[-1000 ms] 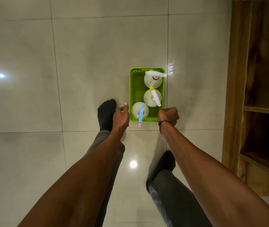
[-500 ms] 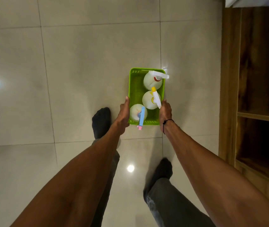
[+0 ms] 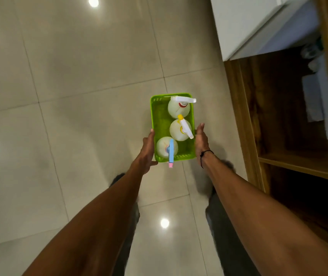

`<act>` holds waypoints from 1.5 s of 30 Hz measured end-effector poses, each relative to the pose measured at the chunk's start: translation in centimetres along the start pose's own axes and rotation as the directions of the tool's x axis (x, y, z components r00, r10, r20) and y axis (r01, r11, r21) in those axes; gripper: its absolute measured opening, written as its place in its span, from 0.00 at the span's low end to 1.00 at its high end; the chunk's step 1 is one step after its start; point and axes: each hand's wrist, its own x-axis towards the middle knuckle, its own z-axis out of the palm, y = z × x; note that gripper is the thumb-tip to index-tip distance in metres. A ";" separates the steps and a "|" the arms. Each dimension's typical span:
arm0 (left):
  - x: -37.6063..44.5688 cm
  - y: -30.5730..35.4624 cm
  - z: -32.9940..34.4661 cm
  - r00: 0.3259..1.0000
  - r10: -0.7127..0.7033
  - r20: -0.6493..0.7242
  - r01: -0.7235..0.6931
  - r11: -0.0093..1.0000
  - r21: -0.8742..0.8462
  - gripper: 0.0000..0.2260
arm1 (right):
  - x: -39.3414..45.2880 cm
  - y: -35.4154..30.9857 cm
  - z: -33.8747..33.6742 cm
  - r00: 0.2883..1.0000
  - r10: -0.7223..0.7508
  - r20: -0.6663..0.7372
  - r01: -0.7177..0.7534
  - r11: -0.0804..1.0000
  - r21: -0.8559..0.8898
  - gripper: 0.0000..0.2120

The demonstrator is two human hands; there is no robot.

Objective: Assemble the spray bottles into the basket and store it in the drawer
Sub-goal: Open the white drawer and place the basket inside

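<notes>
Underfoot, the pale tiled floor (image 3: 79, 86) fills most of the head view, and a wooden cabinet (image 3: 290, 120) with open shelves runs from 1 o'clock down to 4 o'clock, a white surface (image 3: 244, 22) jutting above it at 1 o'clock; whether a drawer sits there cannot be told. Just right of centre hangs the green basket (image 3: 159, 120), apparently lifted clear of the floor, its long axis running from 6 toward 12 o'clock, away from the person. Each long wall is clamped from outside: the left hand (image 3: 148, 151) presses flat on the 9 o'clock wall with its thumb under the near corner, and the right hand (image 3: 202, 142) presses the 3 o'clock wall, so both grips close on the basket, likely to keep it level and the bottles upright. Three spray bottles stand inside in a row: the far bottle (image 3: 178, 108) aims its white nozzle toward 3 o'clock, the middle bottle (image 3: 180, 130) angles its yellow-tipped nozzle toward 5 o'clock, and the near bottle (image 3: 166, 147) points its blue nozzle toward 6 o'clock, overhanging the rim. Loading looks finished; carrying to storage seems next.
</notes>
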 end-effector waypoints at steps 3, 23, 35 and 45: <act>1.1 2.5 2.1 1.000 -0.001 0.010 0.001 1.000 -0.009 0.34 | 2.0 -2.7 -1.6 0.999 0.001 0.038 -0.001 1.000 0.019 0.40; 11.8 7.2 15.9 0.996 -0.079 -0.040 0.072 0.984 -0.165 0.36 | 16.4 -9.4 -10.8 0.999 0.042 0.027 -0.037 0.986 -0.161 0.42; 8.9 11.1 15.8 0.990 -0.001 -0.142 -0.011 0.996 -0.083 0.37 | 14.9 -13.4 -11.0 0.989 -0.096 -0.115 0.076 0.983 -0.169 0.39; 3.1 20.1 19.5 0.979 0.201 -0.045 -0.206 0.962 -0.178 0.31 | 8.6 -24.9 -9.6 0.826 -0.531 -0.191 0.543 0.840 0.013 0.33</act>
